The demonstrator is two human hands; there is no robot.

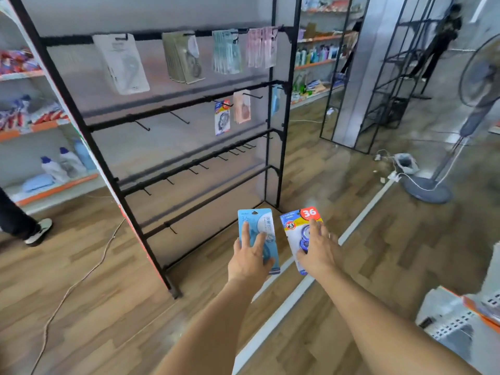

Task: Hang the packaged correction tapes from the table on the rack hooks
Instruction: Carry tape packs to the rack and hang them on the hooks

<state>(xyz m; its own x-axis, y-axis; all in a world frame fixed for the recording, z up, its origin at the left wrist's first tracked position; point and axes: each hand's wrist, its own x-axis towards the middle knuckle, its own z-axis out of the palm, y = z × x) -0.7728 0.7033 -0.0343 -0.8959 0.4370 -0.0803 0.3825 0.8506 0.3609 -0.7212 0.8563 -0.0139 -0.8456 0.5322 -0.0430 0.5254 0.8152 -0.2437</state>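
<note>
My left hand (250, 257) holds a light blue correction tape pack (257, 220) upright, low in front of the black rack (151, 115). Beside it my right hand (319, 249) holds a blue, yellow and red pack marked 36 (299, 221). Both packs are below the rack's rows of hooks. Several packs hang on the top bar: white (121, 63), olive (184, 56), green (226, 51), pink (262, 47). On the second bar hang a blue and red pack (222, 117) and a peach one (241, 106). The lower hooks (194, 169) are bare.
A standing fan (460, 125) and loose cables (392, 169) are on the wooden floor at right. A perforated metal stand (454, 323) sits at the lower right. Store shelves (40, 125) line the left wall, where a person's leg and shoe (38, 231) show. A cord (81, 277) trails across the floor.
</note>
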